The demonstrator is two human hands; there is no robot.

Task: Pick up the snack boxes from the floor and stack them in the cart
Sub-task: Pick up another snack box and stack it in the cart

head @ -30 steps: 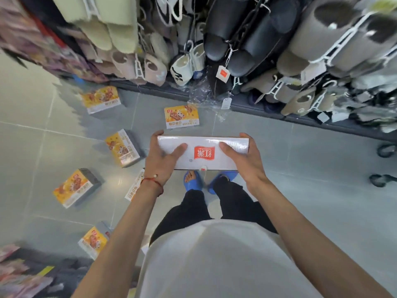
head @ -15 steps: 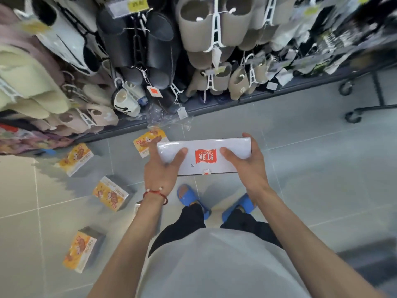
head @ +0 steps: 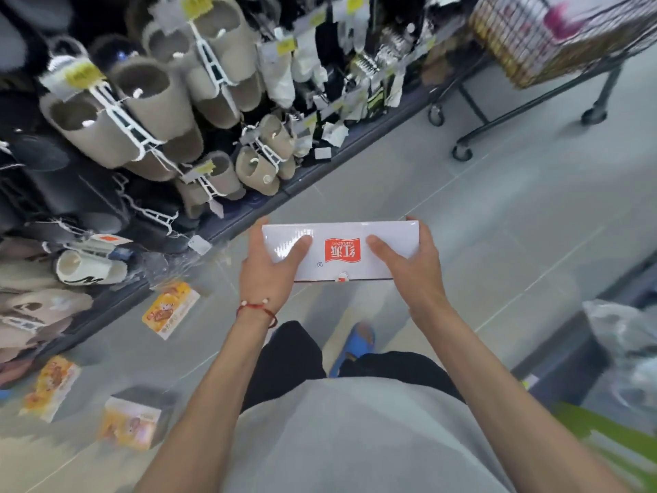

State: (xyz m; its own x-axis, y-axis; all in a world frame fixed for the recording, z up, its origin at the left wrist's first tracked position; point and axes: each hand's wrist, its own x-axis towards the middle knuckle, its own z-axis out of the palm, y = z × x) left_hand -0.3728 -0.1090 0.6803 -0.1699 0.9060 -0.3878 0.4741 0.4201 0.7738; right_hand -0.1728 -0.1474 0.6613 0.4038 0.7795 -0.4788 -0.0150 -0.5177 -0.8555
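i am looking down on a grey tiled floor (head: 497, 215) that is filling most of the view. a rack (head: 142, 137) of hanging slippers is running along its left side, from the top edge to the lower left. the person's grey shirt (head: 355, 439) is taking up the bottom middle, with both bare forearms reaching forward from it. the cart (head: 554, 40) is sitting at the top right, well apart from the grips; its wire basket is holding something pale and yellowish, too blurred for me to name. a crumpled plastic bag (head: 622, 336) is lying at the right edge.

the white box (head: 343, 250) is being held level above the floor, between rack and cart, its red logo facing up. the left grip (head: 265, 268) is clasping the box's left end, thumb lying on top and fingertips showing over the far edge. the right grip (head: 416, 275) is clasping the right end the same way.

a yellow box (head: 169, 309) is lying on the floor just beside the rack's base, a second yellow box (head: 49, 386) further left, and a third yellow box (head: 131, 419) near the left elbow, all blurred. a blue sandal (head: 357, 345) is showing below the white box. a red bracelet (head: 257, 309) is circling the left wrist.
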